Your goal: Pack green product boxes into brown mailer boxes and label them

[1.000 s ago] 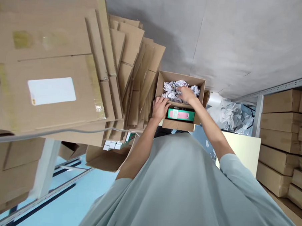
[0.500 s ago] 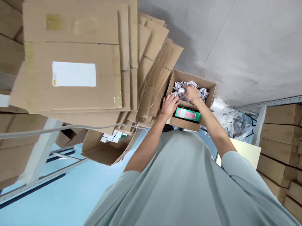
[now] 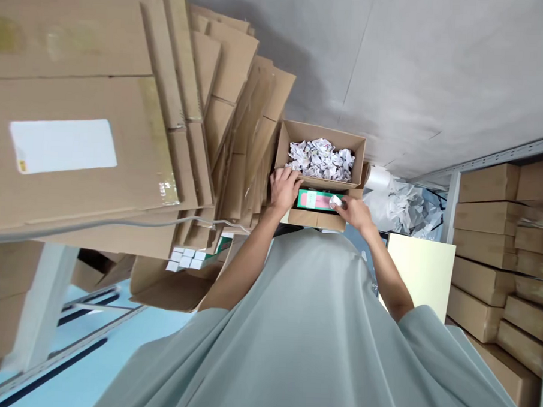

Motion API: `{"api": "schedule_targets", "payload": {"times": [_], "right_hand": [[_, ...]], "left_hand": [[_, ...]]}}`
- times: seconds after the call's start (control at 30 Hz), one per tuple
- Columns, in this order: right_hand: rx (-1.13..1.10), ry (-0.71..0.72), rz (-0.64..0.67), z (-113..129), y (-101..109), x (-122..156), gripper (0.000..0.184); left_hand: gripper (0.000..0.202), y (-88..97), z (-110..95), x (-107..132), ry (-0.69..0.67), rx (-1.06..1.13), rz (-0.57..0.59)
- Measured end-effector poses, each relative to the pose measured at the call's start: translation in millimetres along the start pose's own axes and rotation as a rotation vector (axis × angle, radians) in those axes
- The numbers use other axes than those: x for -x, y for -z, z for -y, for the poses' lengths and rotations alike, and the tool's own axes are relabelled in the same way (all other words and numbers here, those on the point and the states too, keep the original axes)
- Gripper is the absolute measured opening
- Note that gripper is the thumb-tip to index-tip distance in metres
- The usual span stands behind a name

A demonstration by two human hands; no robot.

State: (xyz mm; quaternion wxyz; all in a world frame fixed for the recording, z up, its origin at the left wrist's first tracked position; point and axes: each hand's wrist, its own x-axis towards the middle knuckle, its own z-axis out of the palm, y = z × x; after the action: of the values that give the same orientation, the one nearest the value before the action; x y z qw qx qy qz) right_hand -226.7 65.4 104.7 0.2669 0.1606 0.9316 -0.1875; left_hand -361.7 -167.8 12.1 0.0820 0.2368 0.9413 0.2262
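Note:
A cardboard box (image 3: 322,132) filled with crumpled paper (image 3: 321,159) stands against the wall. In front of it is a smaller open cardboard box (image 3: 318,220), and a green and pink package (image 3: 314,200) lies inside. My left hand (image 3: 285,189) grips the near left corner of the paper-filled box, fingers bent over its rim; what the thumb touches is hidden. In my right hand (image 3: 355,213) a small white wad of crumpled paper (image 3: 335,201) is pinched, held over the right end of the green and pink package.
Flattened cartons (image 3: 240,106) stand stacked at the left, a grey cable (image 3: 117,222) crossing them. Below, an open carton (image 3: 169,283) holds small white-ended boxes. At the right are a white paper roll (image 3: 378,177), loose paper (image 3: 410,206), a pale yellow board (image 3: 424,270) and shelved cartons (image 3: 483,243).
My right hand has come out of the paper-filled box with a wad and moved nearer, over the green and pink package. My left hand stays at the rim. The view has shifted right.

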Motion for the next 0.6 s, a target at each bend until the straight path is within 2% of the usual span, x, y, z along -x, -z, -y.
{"api": "schedule_targets", "payload": {"times": [0.07, 0.17, 0.3, 0.37, 0.43, 0.53, 0.6], "right_hand": [[0.046, -0.040, 0.027, 2, -1, -3, 0.045], [0.095, -0.065, 0.061, 6, 12, -4, 0.046], [0.089, 0.023, -0.095, 13, 44, -23, 0.040], [0.084, 0.072, -0.164, 19, 58, -50, 0.040], [0.111, 0.091, -0.144, 28, 65, -87, 0.043], [0.205, 0.064, 0.041, 44, 61, -142, 0.053], [0.255, 0.015, 0.143, 54, 52, -167, 0.057]], "left_hand": [[0.029, -0.7, 0, 0, 0.000, 0.003, 0.000], [0.029, -1.8, 1, 0, 0.001, 0.000, 0.005], [0.029, -3.4, 1, -1, 0.018, -0.007, 0.008], [0.029, -3.6, 0, -2, 0.024, -0.009, 0.011], [0.029, -3.2, -1, -2, 0.033, -0.013, 0.015], [0.027, -2.1, -3, -3, 0.046, -0.012, 0.017], [0.027, -1.7, -4, -3, 0.052, -0.010, 0.017]]}}
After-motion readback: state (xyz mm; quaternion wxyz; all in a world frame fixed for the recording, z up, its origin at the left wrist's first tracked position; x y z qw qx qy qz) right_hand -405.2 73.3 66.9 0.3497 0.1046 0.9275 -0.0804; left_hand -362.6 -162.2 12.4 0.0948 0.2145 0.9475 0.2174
